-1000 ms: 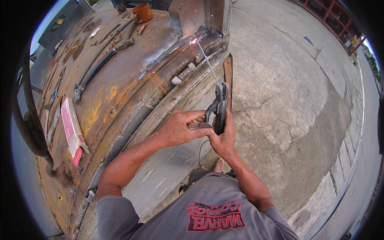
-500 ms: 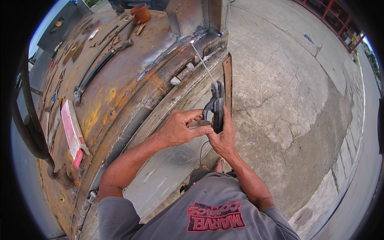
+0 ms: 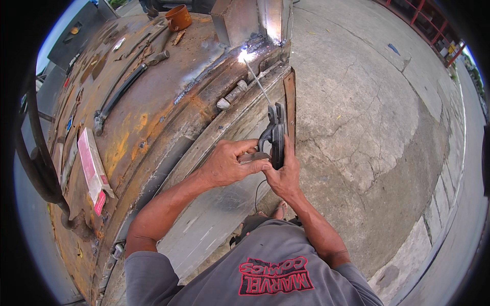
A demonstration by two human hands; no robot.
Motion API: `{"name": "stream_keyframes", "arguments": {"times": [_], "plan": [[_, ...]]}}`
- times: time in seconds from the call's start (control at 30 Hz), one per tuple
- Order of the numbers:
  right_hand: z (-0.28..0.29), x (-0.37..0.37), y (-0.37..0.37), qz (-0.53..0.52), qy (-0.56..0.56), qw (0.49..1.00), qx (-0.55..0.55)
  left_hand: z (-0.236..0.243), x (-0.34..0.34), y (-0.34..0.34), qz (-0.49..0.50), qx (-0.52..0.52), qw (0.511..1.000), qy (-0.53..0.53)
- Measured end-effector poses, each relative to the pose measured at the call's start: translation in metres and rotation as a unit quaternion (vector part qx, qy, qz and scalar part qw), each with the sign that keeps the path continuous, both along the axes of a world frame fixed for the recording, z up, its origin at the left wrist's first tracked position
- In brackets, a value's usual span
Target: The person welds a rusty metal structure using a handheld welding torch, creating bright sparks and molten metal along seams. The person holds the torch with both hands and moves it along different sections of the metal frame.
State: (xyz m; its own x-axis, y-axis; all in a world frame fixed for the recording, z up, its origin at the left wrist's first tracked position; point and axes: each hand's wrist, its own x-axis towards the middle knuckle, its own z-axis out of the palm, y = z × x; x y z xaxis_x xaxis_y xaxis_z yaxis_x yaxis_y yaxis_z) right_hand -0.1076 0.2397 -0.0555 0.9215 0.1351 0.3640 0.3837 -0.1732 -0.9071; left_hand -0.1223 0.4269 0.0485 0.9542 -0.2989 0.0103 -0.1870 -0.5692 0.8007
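My right hand (image 3: 286,172) is closed round the black electrode holder (image 3: 278,136). My left hand (image 3: 229,160) grips the holder's lever (image 3: 254,156) from the left side, fingers curled and thumb on top. A thin welding rod (image 3: 259,84) sticks out of the holder's jaws, slanting away to the upper left. At its tip a bright white arc (image 3: 246,55) glows on the seam of the rusty steel bed (image 3: 168,71), by the foot of an upright steel post (image 3: 240,25). The glare hides the exact spot of contact.
On the bed lie a hammer (image 3: 102,115), a torn pink and white carton (image 3: 92,163) and several rods. An orange-brown can (image 3: 178,18) stands far off. Black hoses (image 3: 41,168) hang at the left. Cracked concrete (image 3: 357,117) spreads on the right.
The small orange glow at the rod's tip has flared into a bright white arc, lighting the post. The rod's tip has shifted very slightly; both hands keep their grip.
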Motion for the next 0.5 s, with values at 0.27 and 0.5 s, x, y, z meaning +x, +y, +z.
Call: {"name": "stream_keyframes", "arguments": {"times": [0.27, 0.5], "plan": [[0.002, 0.0, 0.0, -0.015, -0.046, 0.999, 0.006, -0.013, 0.002, 0.001, -0.02, -0.03, 0.998, -0.053], [0.005, 0.002, -0.001, -0.009, -0.026, 1.0, 0.004, -0.016, 0.003, 0.003, -0.016, -0.02, 0.999, -0.042]]}}
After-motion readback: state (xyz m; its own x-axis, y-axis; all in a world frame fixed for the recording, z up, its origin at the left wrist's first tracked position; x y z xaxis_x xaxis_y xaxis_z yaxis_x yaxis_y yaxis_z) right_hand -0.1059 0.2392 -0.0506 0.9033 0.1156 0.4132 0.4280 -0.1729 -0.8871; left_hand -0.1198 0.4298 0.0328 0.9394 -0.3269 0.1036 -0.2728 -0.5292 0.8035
